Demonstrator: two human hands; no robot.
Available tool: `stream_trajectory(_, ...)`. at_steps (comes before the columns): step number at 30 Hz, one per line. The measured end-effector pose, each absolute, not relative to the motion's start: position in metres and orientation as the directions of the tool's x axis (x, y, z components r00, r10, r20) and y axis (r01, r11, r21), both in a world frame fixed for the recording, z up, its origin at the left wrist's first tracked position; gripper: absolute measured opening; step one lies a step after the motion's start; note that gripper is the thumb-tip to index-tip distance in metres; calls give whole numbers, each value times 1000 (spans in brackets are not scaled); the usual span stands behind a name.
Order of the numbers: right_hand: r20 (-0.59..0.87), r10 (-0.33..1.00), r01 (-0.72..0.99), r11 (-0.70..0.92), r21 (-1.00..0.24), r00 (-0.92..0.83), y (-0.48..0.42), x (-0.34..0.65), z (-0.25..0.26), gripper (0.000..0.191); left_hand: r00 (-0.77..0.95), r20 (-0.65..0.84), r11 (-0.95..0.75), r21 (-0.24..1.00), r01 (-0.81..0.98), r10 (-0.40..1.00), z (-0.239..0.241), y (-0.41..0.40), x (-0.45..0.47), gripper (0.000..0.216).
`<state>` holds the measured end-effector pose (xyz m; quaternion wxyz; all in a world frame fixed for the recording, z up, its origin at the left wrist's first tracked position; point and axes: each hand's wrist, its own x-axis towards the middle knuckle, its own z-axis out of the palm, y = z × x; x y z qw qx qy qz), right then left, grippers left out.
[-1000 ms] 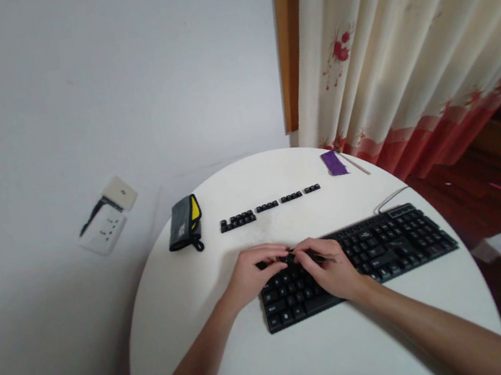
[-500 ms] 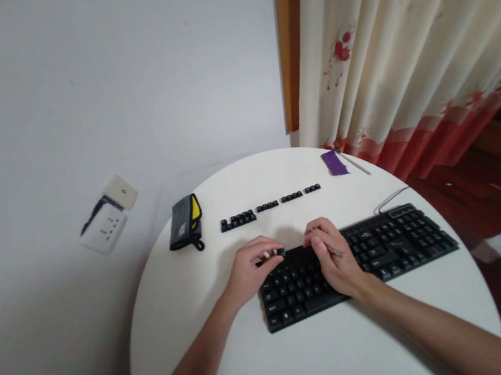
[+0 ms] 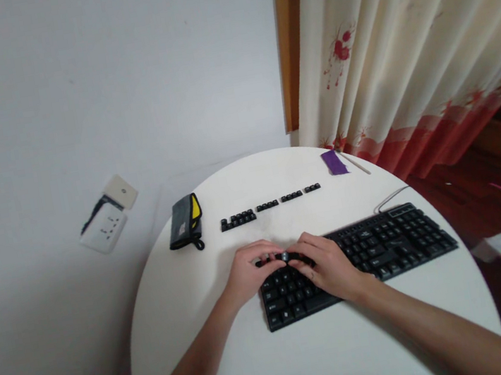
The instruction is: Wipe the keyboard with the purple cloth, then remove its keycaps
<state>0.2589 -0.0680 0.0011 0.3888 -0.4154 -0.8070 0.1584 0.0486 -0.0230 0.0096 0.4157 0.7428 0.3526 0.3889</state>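
Over the upper left part of a black keyboard (image 3: 384, 242), my two hands meet at a small dark keycap (image 3: 285, 256). My left hand (image 3: 250, 271) pinches it from the left with thumb and fingers. From the right, the thumb and fingertips of my right hand (image 3: 327, 261) close on the same keycap. The thin stick-like tool seen earlier in my right hand cannot be made out now. Beyond the hands, loose black keycaps (image 3: 238, 220) lie in short rows on the white round table (image 3: 318, 362).
A grey and yellow pouch (image 3: 184, 222) lies at the table's left edge. Toward the back right are a purple cloth (image 3: 334, 162) and a thin pale stick (image 3: 356, 163). The keyboard's cable (image 3: 391, 196) runs off its far right side. Wall and curtain (image 3: 355, 67) stand behind.
My right hand has moved left and turned, bringing its fingertips to the keycap in my left hand. My left hand has hardly moved. The rows of loose keycaps look the same.
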Motion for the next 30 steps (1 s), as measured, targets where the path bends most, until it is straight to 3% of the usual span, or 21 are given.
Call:
stream_trajectory(15,507,796,531,601,-598,-331,-69,257,1,15,507,275,-403,900,163,817,5,-21,47,26)
stream_trajectory(19,523,815,559,563,-609,-250,-59,259,6,12,359,305,-382,909,167,882,3,-19,43,36)
stream_trajectory(23,467,872,654,441,-615,-148,-32,257,11,9,95,334,-344,928,141,938,-1,-12,38,47)
stream_trajectory(27,311,934,810,316,-493,-175,5,242,15,10,-147,372,-359,927,110,916,-2,-4,32,49)
stream_trajectory(30,154,968,895,244,-372,-200,27,226,15,15,-211,364,-354,931,86,907,-1,-1,29,48)
